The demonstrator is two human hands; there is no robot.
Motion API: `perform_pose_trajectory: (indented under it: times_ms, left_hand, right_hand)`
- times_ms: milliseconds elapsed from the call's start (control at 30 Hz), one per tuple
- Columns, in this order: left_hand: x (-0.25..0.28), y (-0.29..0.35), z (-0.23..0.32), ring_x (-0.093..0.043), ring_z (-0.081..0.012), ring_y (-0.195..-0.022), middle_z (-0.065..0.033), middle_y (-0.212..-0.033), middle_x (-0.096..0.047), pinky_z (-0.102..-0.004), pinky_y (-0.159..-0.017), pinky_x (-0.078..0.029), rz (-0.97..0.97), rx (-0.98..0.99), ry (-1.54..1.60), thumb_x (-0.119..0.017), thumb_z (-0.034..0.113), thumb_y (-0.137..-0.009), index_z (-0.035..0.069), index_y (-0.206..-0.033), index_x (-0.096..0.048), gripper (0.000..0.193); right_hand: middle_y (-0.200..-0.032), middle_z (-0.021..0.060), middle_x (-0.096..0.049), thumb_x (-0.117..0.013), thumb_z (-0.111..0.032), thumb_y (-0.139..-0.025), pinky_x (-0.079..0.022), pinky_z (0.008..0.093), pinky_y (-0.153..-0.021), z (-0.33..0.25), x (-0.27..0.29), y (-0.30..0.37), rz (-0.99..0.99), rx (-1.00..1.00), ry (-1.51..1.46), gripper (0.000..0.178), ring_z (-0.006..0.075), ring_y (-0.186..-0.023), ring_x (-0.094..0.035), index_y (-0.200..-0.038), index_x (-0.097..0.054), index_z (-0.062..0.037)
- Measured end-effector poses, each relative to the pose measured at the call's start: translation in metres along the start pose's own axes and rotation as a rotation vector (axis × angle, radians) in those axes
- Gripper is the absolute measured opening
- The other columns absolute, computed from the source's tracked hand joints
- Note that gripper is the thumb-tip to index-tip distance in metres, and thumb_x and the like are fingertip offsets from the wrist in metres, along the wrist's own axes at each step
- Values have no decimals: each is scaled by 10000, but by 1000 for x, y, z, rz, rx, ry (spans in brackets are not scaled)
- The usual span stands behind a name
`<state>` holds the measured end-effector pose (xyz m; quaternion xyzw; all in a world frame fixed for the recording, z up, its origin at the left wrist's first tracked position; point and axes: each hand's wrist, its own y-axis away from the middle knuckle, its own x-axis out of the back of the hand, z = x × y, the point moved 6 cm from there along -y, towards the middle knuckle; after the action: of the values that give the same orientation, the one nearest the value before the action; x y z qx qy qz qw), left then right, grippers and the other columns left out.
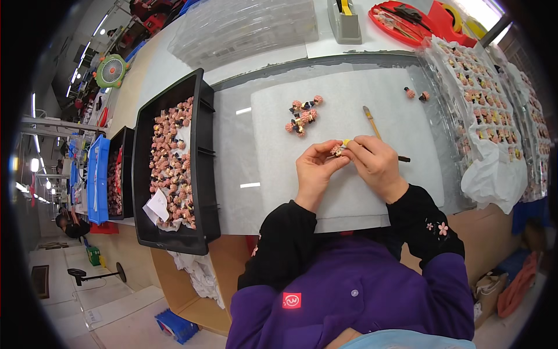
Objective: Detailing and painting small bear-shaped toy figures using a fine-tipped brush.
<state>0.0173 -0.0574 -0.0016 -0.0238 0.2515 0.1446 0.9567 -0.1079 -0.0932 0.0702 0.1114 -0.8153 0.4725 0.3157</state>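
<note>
hands (314, 172) (378, 166) pinch pink piece (336, 150); tool (371, 121) beside

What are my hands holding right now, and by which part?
A small pink and yellow figurine, pinched in the fingers of the left hand and right hand; they cover too much to tell which part each grips.

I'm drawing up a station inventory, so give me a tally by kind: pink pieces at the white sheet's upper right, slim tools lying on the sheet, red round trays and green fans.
Pink pieces: 2
Slim tool: 1
Red round tray: 1
Green fan: 1
Total: 5
</note>
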Motion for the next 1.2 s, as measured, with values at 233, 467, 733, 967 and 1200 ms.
perform_pose_trajectory:
  times_ms: [233, 467, 733, 967, 1200]
  left_hand:
    - [-1, 1, 1, -608, -188, -920, -150, -1031, -606, -306, -817, -530, 40, 73, 10, -666, -97, -735, -61, -1070, -545, 358]
    - [1, 1, 0, -611, -184, -905, -140, -1011, -611, -303, -807, -535, 44, 53, 11, -675, -88, -731, -61, -1063, -553, 355]
    - [0, 1, 0, -617, -185, -898, -140, -1012, -612, -301, -808, -534, 39, 45, 9, -680, -90, -726, -63, -1065, -557, 362]
    - [0, 1, -1, -620, -184, -891, -139, -1002, -617, -298, -804, -534, 43, 44, 4, -681, -98, -720, -62, -1053, -564, 355]
    - [2, 0, -2, -620, -181, -890, -134, -998, -618, -296, -801, -535, 46, 42, 10, -682, -106, -714, -55, -1039, -574, 346]
  right_hand:
    - [-772, 27, -593, -708, -99, -690, -465, 289, -519, 2, 2, -3, 27, -29, -45, 179, 178, -642, -585, -849, -636, -60]
    - [-781, 22, -596, -688, -68, -666, -462, 289, -523, 0, 2, -3, 3, 35, -33, 193, 179, -644, -580, -851, -633, -70]
    - [-783, 12, -591, -684, -88, -665, -455, 293, -524, 0, 1, -3, -18, 42, -13, 188, 173, -633, -563, -844, -625, -89]
    - [-778, -1, -586, -686, -98, -668, -451, 294, -525, 1, 0, -3, -33, 38, -22, 178, 167, -627, -555, -833, -617, -93]
    - [-777, 17, -586, -679, -93, -694, -460, 302, -532, 1, -3, 0, -31, -11, -28, 161, 181, -639, -568, -841, -615, -74]
